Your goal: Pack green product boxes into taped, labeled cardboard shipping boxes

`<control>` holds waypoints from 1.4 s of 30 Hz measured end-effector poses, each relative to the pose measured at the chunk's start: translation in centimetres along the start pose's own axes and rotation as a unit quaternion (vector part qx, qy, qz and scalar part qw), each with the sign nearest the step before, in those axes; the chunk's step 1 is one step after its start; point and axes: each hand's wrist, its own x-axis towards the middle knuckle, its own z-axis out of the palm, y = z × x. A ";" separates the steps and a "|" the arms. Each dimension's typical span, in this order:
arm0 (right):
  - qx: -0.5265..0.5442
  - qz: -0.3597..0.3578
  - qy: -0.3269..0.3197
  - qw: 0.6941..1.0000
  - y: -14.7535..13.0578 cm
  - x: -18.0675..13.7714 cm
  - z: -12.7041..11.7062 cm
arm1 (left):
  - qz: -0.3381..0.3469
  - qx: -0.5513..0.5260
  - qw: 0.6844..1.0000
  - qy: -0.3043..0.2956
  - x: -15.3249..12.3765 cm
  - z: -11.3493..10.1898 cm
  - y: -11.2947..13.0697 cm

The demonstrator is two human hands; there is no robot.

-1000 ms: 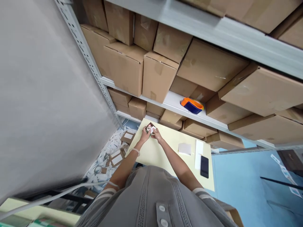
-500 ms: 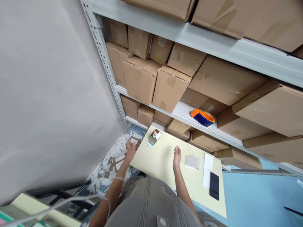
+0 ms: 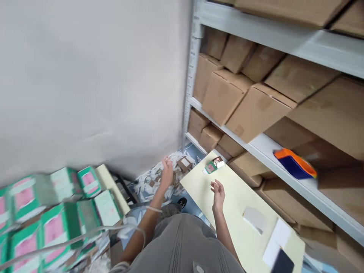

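Note:
My left hand (image 3: 167,172) is raised over the littered floor, to the left of the cream table (image 3: 196,180). Its fingers point up and away, slightly smeared, with nothing visible in them. Above the table's near edge is my right hand (image 3: 218,194), fingers loosely bent and apart, holding nothing. Just beyond it, a small open green box (image 3: 211,167) with something pale at its mouth lies near the table's far corner. A white pad or stack of paper (image 3: 254,220) rests to the right of my right hand.
Green-and-pink boxes (image 3: 54,229) stand in rows at lower left. White scraps (image 3: 148,185) cover the floor by the wall. Shelves of cardboard boxes (image 3: 224,96) rise behind the table, one holding an orange-and-blue tape dispenser-like object (image 3: 294,163). A dark phone (image 3: 283,262) lies on the table.
My view has swung left, so the shelves and table slid right and the green boxes came into sight. Both hands stay raised; the right hand's fingers look more spread.

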 end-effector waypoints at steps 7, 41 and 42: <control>0.016 -0.049 -0.185 0.981 -3.7 -1.9 4.9 | 0.001 0.006 0.991 0.131 -9.2 -5.9 -0.4; -0.081 -0.029 -0.729 0.679 8.8 -54.3 12.0 | -0.063 -0.096 0.676 0.728 -58.6 -42.4 -5.2; -0.085 -0.045 -0.740 0.666 9.2 -55.3 12.5 | -0.062 -0.105 0.677 0.726 -58.8 -43.1 -5.5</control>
